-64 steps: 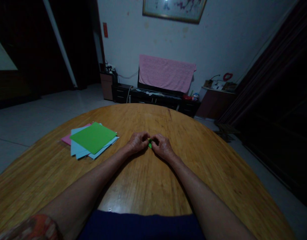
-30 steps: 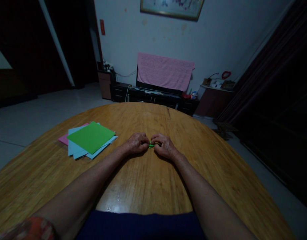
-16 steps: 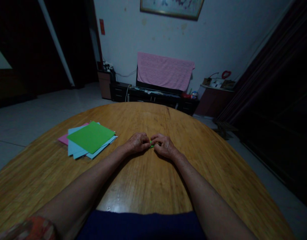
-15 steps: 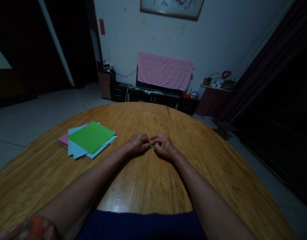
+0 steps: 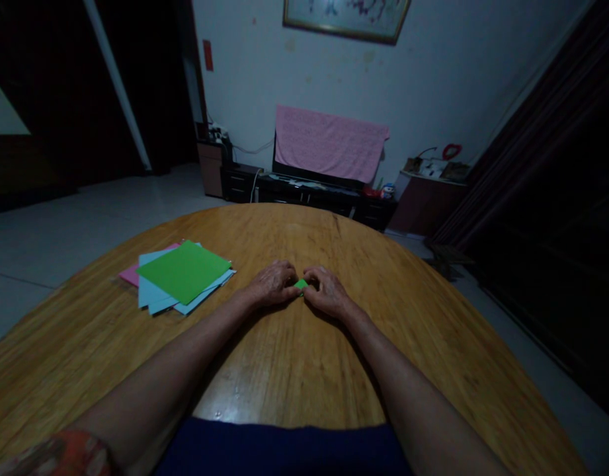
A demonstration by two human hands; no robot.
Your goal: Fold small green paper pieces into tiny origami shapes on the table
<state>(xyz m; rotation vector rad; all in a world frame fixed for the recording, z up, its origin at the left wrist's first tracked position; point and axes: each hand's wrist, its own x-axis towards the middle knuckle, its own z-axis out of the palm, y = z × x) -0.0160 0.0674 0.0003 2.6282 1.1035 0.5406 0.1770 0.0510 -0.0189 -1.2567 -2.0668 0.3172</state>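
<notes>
at the middle of the wooden table [image 5: 294, 370], the left hand [image 5: 272, 284] and right hand [image 5: 328, 294] meet, their fingers narrowly pinching a small folded green paper [image 5: 300, 284] from both sides to steady it; a loose paper stack [image 5: 185, 274] lies to the left, within easy reach.

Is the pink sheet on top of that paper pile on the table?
No, the green sheet lies on top, and the pink sheet shows only from underneath at the pile's left edge.

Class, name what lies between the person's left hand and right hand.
The head view shows a small folded piece of green paper between the left hand and right hand.
</notes>
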